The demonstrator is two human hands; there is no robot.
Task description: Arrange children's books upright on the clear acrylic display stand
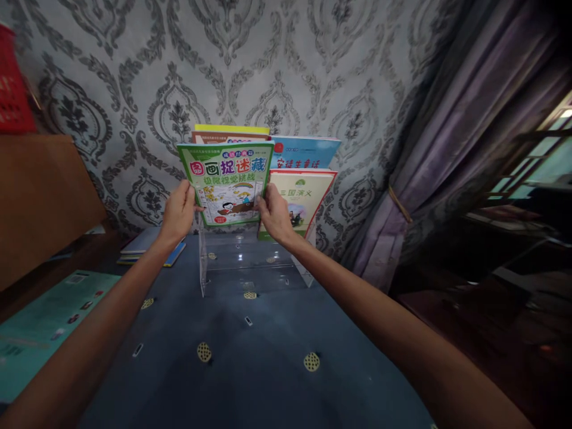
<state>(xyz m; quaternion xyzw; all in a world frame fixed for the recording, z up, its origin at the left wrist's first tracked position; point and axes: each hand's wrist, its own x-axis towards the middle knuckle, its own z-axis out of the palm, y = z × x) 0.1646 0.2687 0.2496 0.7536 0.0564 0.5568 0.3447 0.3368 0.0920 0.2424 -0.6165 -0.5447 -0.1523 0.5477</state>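
A green-bordered picture book (227,185) is held upright by its two sides. My left hand (179,211) grips its left edge, and my right hand (276,213) pinches the right edge. Below and behind it stands a clear acrylic book rack (250,259). On the rack's right side are a cream book with a red edge (313,190) and, behind that, a blue book (308,152). A brown book with a yellow one (232,129) shows behind the held book. The held book hides how its lower edge sits against the rack.
Several books (147,247) lie stacked left of the rack on the blue patterned tablecloth (259,369). A teal book (44,328) lies at the near left. A cardboard box (44,196) with a red basket (15,89) on top stands left. A purple curtain (402,161) hangs right.
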